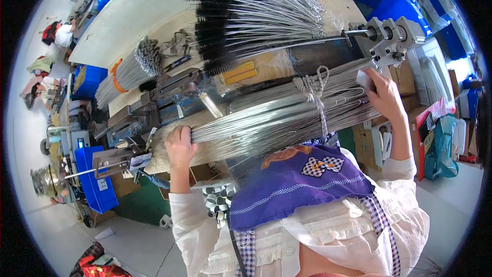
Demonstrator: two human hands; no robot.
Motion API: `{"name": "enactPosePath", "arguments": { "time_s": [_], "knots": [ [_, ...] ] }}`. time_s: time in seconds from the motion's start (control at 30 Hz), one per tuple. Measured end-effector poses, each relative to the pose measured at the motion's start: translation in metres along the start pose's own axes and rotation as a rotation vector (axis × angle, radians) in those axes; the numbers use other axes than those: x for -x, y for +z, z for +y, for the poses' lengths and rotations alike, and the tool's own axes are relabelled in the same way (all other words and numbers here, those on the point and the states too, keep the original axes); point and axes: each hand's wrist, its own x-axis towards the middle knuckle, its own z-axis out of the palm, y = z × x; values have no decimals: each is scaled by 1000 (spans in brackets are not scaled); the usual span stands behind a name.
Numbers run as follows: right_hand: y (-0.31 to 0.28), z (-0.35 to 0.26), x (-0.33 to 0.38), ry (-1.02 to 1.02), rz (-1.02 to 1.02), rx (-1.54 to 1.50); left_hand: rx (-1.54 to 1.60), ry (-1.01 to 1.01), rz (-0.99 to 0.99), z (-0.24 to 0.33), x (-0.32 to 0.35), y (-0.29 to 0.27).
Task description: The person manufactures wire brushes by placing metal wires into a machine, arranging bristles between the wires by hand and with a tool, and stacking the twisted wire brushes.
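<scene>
I see the long wires (pixel 251 125) in the middle as smooth, glossy metal, and the rope (pixel 311 90) tied round them as matt and fibrous. The far brushes (pixel 243 18) show me rough, matt black bristles (pixel 209 26) on shiny metal stems (pixel 284 13). The near apron (pixel 297 200) looks like soft, matt cloth to me; the left bin (pixel 88 163), smooth, glossy blue plastic.

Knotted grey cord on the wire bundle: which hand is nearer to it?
Right. The right hand is to the right of the knotted grey cord, near the wire bundle's right end; the left hand is farther away, at the left end.
</scene>
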Motion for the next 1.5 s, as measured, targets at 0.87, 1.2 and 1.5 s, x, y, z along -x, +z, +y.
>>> {"name": "enactPosePath", "arguments": {
  "time_s": [0.87,1.2,1.5],
  "knots": [
    [46,-113,-56,-523,-213,-137,130,-125,-516,4,-29,9],
    [87,-119,-15,-596,-391,-70,237,-255,-397,38,-28,-50],
    [-40,-133,-95,-755,97,-441,789,-189,-12,121,-96,-115]
  ]
}}
